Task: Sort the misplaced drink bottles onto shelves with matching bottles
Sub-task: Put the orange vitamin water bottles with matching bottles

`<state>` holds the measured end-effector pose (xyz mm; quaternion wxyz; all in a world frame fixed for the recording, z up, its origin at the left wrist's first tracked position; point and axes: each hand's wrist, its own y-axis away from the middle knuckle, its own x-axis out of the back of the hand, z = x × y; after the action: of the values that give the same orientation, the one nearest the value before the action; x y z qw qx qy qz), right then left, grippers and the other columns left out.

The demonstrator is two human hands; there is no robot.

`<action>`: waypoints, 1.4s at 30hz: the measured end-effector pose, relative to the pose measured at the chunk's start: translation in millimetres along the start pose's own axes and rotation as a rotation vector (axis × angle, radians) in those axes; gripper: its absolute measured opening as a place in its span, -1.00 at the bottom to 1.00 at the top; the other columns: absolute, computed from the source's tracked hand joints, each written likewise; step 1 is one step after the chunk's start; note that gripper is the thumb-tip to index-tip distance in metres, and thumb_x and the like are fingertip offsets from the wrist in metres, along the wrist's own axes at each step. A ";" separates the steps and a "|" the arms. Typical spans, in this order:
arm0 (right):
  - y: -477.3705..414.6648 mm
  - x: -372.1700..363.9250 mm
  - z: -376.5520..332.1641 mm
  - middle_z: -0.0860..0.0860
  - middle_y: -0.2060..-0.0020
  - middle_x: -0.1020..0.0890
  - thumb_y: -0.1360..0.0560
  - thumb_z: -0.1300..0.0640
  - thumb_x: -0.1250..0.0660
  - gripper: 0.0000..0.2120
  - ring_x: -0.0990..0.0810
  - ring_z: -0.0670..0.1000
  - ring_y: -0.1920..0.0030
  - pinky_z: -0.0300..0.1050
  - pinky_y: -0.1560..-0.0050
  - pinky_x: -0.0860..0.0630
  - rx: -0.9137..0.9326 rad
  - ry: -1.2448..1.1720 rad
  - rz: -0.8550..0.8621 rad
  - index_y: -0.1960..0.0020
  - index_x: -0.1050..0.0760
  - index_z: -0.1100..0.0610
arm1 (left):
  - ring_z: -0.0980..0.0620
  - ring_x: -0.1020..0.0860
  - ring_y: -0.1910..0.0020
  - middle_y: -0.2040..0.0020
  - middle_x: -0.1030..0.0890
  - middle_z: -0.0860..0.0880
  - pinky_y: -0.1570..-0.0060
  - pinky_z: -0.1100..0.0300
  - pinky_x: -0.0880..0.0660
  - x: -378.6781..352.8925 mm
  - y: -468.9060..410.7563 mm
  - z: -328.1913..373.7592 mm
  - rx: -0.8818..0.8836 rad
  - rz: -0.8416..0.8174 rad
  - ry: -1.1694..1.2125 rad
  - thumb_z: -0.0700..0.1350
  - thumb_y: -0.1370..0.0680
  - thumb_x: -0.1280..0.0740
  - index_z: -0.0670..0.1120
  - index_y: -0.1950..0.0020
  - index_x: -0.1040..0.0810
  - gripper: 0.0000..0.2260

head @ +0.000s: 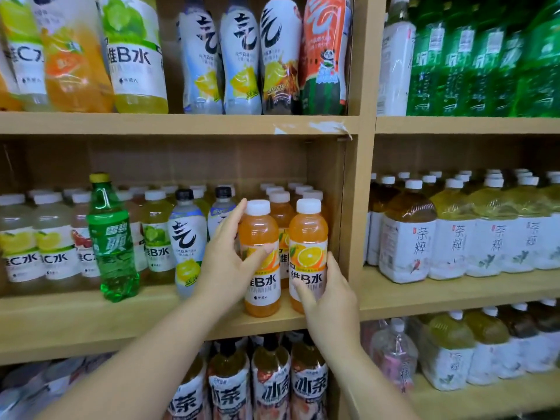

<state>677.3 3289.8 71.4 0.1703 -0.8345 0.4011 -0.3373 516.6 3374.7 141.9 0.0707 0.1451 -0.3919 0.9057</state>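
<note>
Low centre, your right hand [328, 295] gripped the right orange bottle [308, 253], your left hand [225, 262] the left orange bottle [262, 259]; you did best to set both upright, labels facing out.

The left orange bottle [260, 234] and the right orange bottle [308, 234] are recorded upright, side by side, at the front of the middle shelf [75, 316]. The former is gripped by the left hand [225, 262], thumb across its label; the latter by the right hand [328, 301]. A green bottle [113, 247] is noted at 9 o'clock of them, with a black-capped bottle [185, 237] between.
</note>
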 end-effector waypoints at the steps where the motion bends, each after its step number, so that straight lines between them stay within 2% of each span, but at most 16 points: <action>1: 3.2 0.4 1.9 -0.12 -0.39 -0.51 -0.54 -0.23 -0.39 -0.21 -0.51 -0.05 -0.33 -0.12 -0.25 -0.51 0.009 0.011 -0.009 -0.64 -0.13 -0.07 | 0.38 -0.38 -0.38 -0.49 -0.37 0.21 -0.34 0.29 -0.45 -0.1 7.6 -5.5 0.010 -0.002 -0.015 -0.08 -0.51 -0.54 0.20 -0.61 -0.21 -0.22; 3: 8.7 3.2 3.7 -0.09 -0.46 -0.45 -0.56 -0.16 -0.40 -0.21 -0.44 -0.05 -0.41 -0.21 -0.31 -0.39 0.032 0.026 -0.028 -0.66 -0.11 0.00 | 0.19 -0.35 -0.49 -0.54 -0.33 0.19 -0.40 -0.03 -0.46 -1.1 22.5 -15.6 0.037 -0.026 -0.047 -0.04 -0.47 -0.57 0.22 -0.63 -0.16 -0.15; 4: 10.3 4.6 3.9 -0.08 -0.46 -0.45 -0.56 -0.13 -0.41 -0.21 -0.41 -0.06 -0.43 -0.24 -0.33 -0.34 0.050 0.033 -0.023 -0.66 -0.12 0.03 | 0.16 -0.36 -0.49 -0.54 -0.34 0.19 -0.40 -0.06 -0.46 -1.9 28.3 -19.2 0.055 -0.036 -0.058 -0.04 -0.46 -0.57 0.24 -0.63 -0.15 -0.13; 7: 11.7 8.2 4.6 -0.03 -0.35 -0.52 -0.48 -0.14 -0.48 -0.23 -0.45 0.00 -0.37 -0.07 -0.36 -0.44 0.120 0.144 0.082 -0.58 -0.30 0.06 | 0.23 -0.48 -0.33 -0.41 -0.46 0.25 -0.34 0.07 -0.49 -6.1 35.6 -23.6 0.123 -0.041 -0.005 -0.09 -0.46 -0.57 0.22 -0.61 -0.20 -0.17; 9: 10.9 8.6 10.5 0.02 -0.19 -0.54 -0.39 -0.17 -0.55 -0.28 -0.47 0.05 -0.22 0.05 -0.19 -0.55 0.209 0.266 0.218 -0.46 -0.46 0.07 | 0.35 -0.50 -0.21 -0.32 -0.50 0.31 -0.24 0.21 -0.52 -8.6 35.5 -26.4 0.144 -0.049 0.027 -0.10 -0.46 -0.57 0.19 -0.57 -0.28 -0.23; 11: 9.4 9.4 14.2 0.08 -0.22 -0.48 -0.30 -0.21 -0.60 -0.26 -0.43 0.13 -0.24 0.18 -0.19 -0.48 0.225 0.298 0.339 -0.38 -0.52 0.05 | 0.35 -0.54 -0.21 -0.33 -0.52 0.30 -0.20 0.26 -0.54 -11.7 34.1 -29.3 0.158 -0.074 0.066 -0.11 -0.47 -0.57 0.19 -0.57 -0.31 -0.25; 14: 4.2 8.9 19.2 0.16 -0.52 -0.24 -0.27 -0.29 -0.56 -0.13 -0.23 0.26 -0.52 0.34 -0.42 -0.26 0.153 0.223 0.341 -0.49 -0.38 -0.07 | 0.26 -0.58 -0.26 -0.39 -0.54 0.23 -0.27 0.10 -0.57 -17.2 32.6 -32.9 0.165 -0.105 0.132 -0.15 -0.48 -0.55 0.17 -0.60 -0.28 -0.23; 17: -0.9 9.6 25.4 0.03 -0.64 0.01 -0.34 -0.25 -0.55 -0.09 0.00 0.14 -0.63 0.18 -0.53 -0.13 0.133 0.053 0.176 -0.56 -0.14 -0.33 | 0.25 -0.56 -0.29 -0.42 -0.51 0.24 -0.30 0.05 -0.55 -25.0 31.6 -37.8 0.157 -0.116 0.118 -0.08 -0.49 -0.55 0.25 -0.59 -0.26 -0.24; 19: -2.5 11.3 28.3 0.00 -0.64 0.01 -0.43 -0.16 -0.53 -0.09 0.02 0.02 -0.63 0.08 -0.55 -0.13 0.123 -0.066 0.091 -0.50 0.02 -0.53 | 0.23 -0.56 -0.27 -0.40 -0.51 0.21 -0.30 0.05 -0.55 -31.3 32.7 -42.3 0.169 -0.110 0.077 -0.01 -0.49 -0.54 0.29 -0.56 -0.30 -0.28; 21: -3.6 12.2 29.9 0.04 -0.63 -0.07 -0.49 -0.09 -0.50 -0.09 -0.03 0.02 -0.63 0.04 -0.54 -0.16 0.142 -0.121 0.078 -0.45 0.10 -0.61 | 0.22 -0.59 -0.21 -0.36 -0.55 0.21 -0.25 0.04 -0.58 -38.1 35.4 -45.1 0.179 -0.118 0.038 0.05 -0.49 -0.52 0.30 -0.53 -0.33 -0.34; 24: -6.5 11.9 34.9 0.09 -0.58 -0.20 -0.54 0.00 -0.47 -0.07 -0.16 0.05 -0.61 0.00 -0.51 -0.22 0.203 -0.136 0.128 -0.49 0.14 -0.56 | 0.23 -0.61 -0.14 -0.30 -0.59 0.23 -0.17 0.08 -0.62 -47.1 37.4 -43.7 0.171 -0.117 -0.009 0.09 -0.50 -0.51 0.28 -0.52 -0.36 -0.38; 27: -8.3 10.4 40.6 0.05 -0.59 -0.21 -0.57 0.02 -0.43 -0.05 -0.16 -0.02 -0.60 -0.08 -0.50 -0.19 0.221 -0.135 0.140 -0.53 0.22 -0.50 | 0.21 -0.62 -0.10 -0.27 -0.60 0.23 -0.13 0.09 -0.63 -52.1 35.6 -41.3 0.164 -0.093 -0.021 0.10 -0.48 -0.52 0.23 -0.50 -0.40 -0.38; 34: -8.6 8.8 45.8 0.04 -0.58 -0.21 -0.58 0.02 -0.40 -0.06 -0.16 -0.02 -0.59 -0.17 -0.47 -0.15 0.240 -0.115 0.127 -0.55 0.25 -0.46 | 0.25 -0.59 -0.13 -0.30 -0.57 0.23 -0.15 0.15 -0.61 -56.3 39.4 -38.2 0.159 -0.069 -0.039 0.10 -0.49 -0.51 0.21 -0.52 -0.39 -0.38; 38: -6.4 10.8 45.4 0.02 -0.59 -0.15 -0.56 0.01 -0.42 -0.06 -0.15 0.01 -0.61 0.06 -0.54 -0.24 0.206 -0.134 0.121 -0.57 0.21 -0.44 | 0.25 -0.57 -0.18 -0.35 -0.54 0.19 -0.17 0.19 -0.59 -55.3 42.9 -37.3 0.184 -0.070 -0.020 0.11 -0.52 -0.48 0.20 -0.58 -0.28 -0.32; 40: -0.4 11.8 35.3 0.05 -0.59 -0.11 -0.55 -0.03 -0.43 -0.13 -0.14 0.09 -0.61 0.21 -0.53 -0.27 0.203 -0.087 0.206 -0.62 0.08 -0.30 | 0.23 -0.55 -0.22 -0.37 -0.50 0.12 -0.09 0.35 -0.55 -47.6 48.1 -37.5 0.213 -0.033 0.027 0.08 -0.54 -0.46 0.13 -0.61 -0.23 -0.30; 42: 7.4 11.4 16.3 0.14 -0.57 -0.16 -0.56 -0.05 -0.41 -0.26 -0.18 0.17 -0.59 0.26 -0.51 -0.28 0.313 -0.074 0.314 -0.61 -0.11 -0.07 | 0.20 -0.55 -0.21 -0.33 -0.51 0.07 0.02 0.42 -0.54 -32.9 56.8 -41.1 0.213 0.049 0.089 -0.02 -0.56 -0.44 0.10 -0.56 -0.30 -0.39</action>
<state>689.8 3276.5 60.6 0.3628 -0.7369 0.4622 -0.3342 525.5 3365.5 65.6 0.0499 0.1019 -0.2933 0.9493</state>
